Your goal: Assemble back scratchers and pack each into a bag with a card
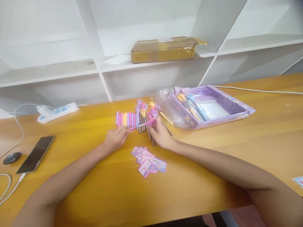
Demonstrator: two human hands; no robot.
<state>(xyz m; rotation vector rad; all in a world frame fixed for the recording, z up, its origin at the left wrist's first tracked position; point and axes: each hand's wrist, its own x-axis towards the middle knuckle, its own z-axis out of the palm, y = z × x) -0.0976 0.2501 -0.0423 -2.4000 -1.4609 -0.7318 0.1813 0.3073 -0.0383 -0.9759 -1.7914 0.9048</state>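
Observation:
A pink back scratcher with a hand-shaped head [150, 122] and a thin metal rod stretches between my two hands. My left hand [117, 138] is closed around its pink handle end, at the left. Close to the pink head, my right hand [160, 133] pinches the other end. Just beyond lie several more back scratchers [142, 111] with purple, yellow and pink heads on metal rods, partly hidden by my right hand. A row of pink, purple and yellow handle tubes [126, 118] lies behind my left hand. Nearer me is a loose pile of small printed cards [148, 161].
At the right stands an open purple box [230, 100] with clear plastic bags [170, 109] and bagged scratchers [196, 107]. To the left are a power strip [58, 112], a phone [36, 154] and a mouse [12, 158]. A taped parcel [164, 50] sits on the shelf.

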